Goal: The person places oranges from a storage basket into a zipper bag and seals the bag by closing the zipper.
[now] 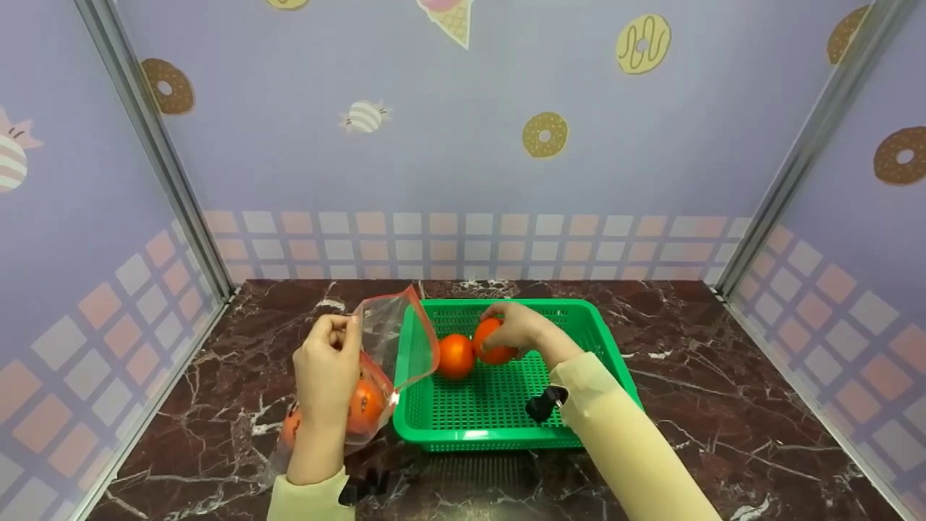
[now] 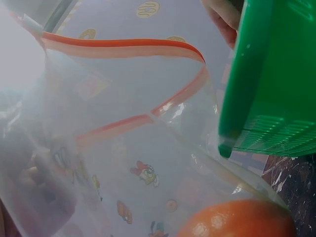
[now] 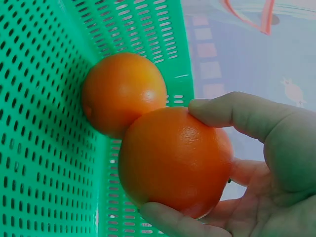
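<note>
My right hand [image 1: 522,331] grips an orange [image 3: 175,163] inside the green plastic basket [image 1: 499,435], thumb on one side and fingers round the other. A second orange [image 1: 456,356] lies against the basket's left part, beside the held one. On the left, my left hand [image 1: 328,373] pinches the rim of a clear zip bag [image 1: 380,329] with a red-orange seal. The bag's mouth gapes toward the basket and overlaps its left rim. Low in the bag sit oranges [image 1: 365,407], partly hidden by the left hand and wrist. Cartoon prints show on the bag in the left wrist view.
The basket stands on a dark red marbled tabletop [image 1: 694,405]. Purple walls [image 1: 448,166] with sweets and checks close in the back and both sides. Metal posts [image 1: 155,145] run up the corners. A black clip-like piece [image 1: 546,404] hangs at the right cuff.
</note>
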Demonstrator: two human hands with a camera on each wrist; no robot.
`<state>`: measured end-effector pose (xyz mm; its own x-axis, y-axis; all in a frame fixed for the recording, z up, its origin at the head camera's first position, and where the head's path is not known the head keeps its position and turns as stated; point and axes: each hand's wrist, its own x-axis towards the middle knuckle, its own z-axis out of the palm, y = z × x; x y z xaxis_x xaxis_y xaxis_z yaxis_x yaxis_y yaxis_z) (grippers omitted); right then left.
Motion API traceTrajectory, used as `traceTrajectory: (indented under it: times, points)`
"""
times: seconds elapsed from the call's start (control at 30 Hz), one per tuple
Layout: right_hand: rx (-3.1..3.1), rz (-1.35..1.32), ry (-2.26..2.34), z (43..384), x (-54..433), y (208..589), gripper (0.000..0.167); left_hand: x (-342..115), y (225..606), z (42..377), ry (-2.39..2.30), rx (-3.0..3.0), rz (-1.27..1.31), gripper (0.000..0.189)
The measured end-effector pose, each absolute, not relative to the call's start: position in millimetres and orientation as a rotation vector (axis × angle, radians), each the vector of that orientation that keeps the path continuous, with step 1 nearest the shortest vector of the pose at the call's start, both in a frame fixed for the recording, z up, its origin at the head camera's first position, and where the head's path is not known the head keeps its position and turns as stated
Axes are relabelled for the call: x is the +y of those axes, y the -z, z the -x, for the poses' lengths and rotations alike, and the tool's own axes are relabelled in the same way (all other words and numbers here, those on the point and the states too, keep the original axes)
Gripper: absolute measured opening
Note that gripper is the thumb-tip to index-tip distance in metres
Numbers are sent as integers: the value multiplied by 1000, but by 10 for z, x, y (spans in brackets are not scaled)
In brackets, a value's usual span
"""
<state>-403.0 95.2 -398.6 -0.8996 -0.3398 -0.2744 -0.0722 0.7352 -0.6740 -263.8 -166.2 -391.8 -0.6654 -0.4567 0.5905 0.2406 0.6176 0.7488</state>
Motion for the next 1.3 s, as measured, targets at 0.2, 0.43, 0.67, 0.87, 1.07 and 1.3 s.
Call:
traceTrajectory:
  times: [0.2,0.43,0.67,0.87,1.07,1.3]
  points:
    - [2529,314,1100,3971,957,3923,57,-1664,3915,2635,1094,-2025,-178,14]
    - [2468,342,1272,3899,975,3844,58,-1669,3929,2626,1098,-2027,-168,16]
    - [2397,334,1427,3817,983,3801,57,-1665,3933,2630,1081,-2017,-147,17]
    - [2368,347,1523,3753,980,3780,57,-1662,3937,2635,1085,-2019,-145,17]
    - [2355,364,1594,3729,984,3785,56,-1658,3929,2632,1104,-2036,-155,15]
    - [2278,361,1718,3696,992,3784,57,-1650,3924,2636,1104,-2038,-154,15]
